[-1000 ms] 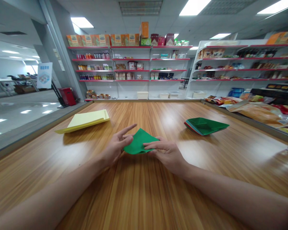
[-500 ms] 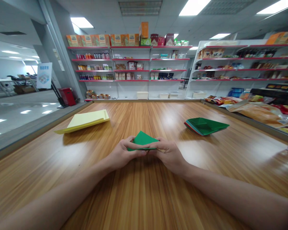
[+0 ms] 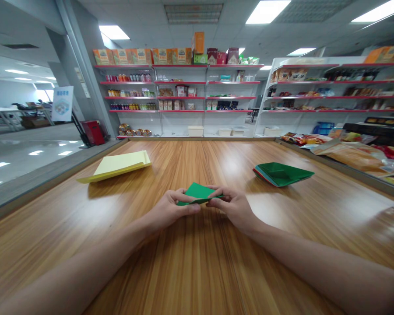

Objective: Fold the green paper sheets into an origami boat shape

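Observation:
Between my two hands is a piece of green paper (image 3: 198,191), its near edge raised a little and its far corner pointing away from me. My left hand (image 3: 171,208) pinches its left side, thumb beneath the near edge and fingers over and behind it. On the right side, my right hand (image 3: 233,205) grips the paper between thumb and fingers. Parts of the fingertips are hidden by the sheet. The paper is held just over the wooden table (image 3: 197,262), close to its surface; I cannot tell whether it touches.
Yellow paper sheets (image 3: 121,165) lie stacked at the left. Folded dark green paper (image 3: 284,174), with red and blue layers under it, rests at the right. Snack packets (image 3: 354,155) lie beyond the table's right edge. Stocked shelves (image 3: 180,82) stand behind.
My left hand has gone from fingers spread beside the green paper to pinching its left side. My right hand's fingers have shifted along the right edge. The paper looks flatter and lower.

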`<action>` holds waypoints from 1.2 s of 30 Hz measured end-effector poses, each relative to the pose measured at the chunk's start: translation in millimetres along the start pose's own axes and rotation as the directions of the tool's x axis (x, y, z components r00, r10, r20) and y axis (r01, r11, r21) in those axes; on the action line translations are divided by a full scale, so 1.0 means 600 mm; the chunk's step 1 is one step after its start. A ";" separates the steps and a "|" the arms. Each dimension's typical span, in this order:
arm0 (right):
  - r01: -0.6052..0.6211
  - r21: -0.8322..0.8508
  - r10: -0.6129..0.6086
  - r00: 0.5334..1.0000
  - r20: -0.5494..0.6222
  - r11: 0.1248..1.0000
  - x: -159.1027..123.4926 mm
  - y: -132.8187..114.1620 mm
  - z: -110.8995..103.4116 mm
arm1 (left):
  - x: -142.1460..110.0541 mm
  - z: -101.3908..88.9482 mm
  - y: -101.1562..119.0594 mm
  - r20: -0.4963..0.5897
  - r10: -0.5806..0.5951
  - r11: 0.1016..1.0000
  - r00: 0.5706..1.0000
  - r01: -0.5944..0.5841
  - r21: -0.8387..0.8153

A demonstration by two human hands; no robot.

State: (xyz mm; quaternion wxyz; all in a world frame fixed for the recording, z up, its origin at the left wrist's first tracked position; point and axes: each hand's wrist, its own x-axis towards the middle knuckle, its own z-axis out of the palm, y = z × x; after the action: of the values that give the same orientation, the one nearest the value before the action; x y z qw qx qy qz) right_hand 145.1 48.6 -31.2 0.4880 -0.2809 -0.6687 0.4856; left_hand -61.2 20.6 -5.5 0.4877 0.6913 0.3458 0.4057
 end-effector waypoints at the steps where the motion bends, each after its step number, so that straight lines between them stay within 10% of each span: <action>1: 0.015 -0.018 -0.015 1.000 0.001 1.000 0.000 -0.001 0.000 | 0.000 -0.002 0.006 0.027 -0.004 0.999 1.000 0.003 0.033; 8: 0.106 -0.221 -0.101 0.994 0.037 0.969 -0.006 -0.011 0.005 | 0.002 -0.001 0.027 0.034 -0.026 0.962 0.999 0.015 0.272; 20: -0.068 0.099 0.069 0.998 -0.005 0.993 0.001 0.002 0.003 | 0.000 -0.002 -0.006 -0.086 -0.068 0.998 0.994 0.067 -0.015; 26: 0.032 0.030 -0.034 0.998 0.052 0.999 -0.003 -0.006 0.004 | -0.002 -0.014 0.011 0.090 -0.075 0.996 0.993 0.071 0.048; 36: 0.067 0.023 -0.069 0.994 0.087 0.998 -0.006 -0.013 0.004 | -0.005 -0.004 -0.006 -0.061 0.002 1.000 0.998 -0.003 -0.020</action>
State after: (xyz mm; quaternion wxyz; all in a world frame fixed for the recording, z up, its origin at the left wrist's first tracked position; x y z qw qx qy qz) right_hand 145.3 41.7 -25.5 0.4771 -0.2316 -0.6938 0.4872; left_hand -64.9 19.7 -9.5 0.4834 0.6742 0.3555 0.4306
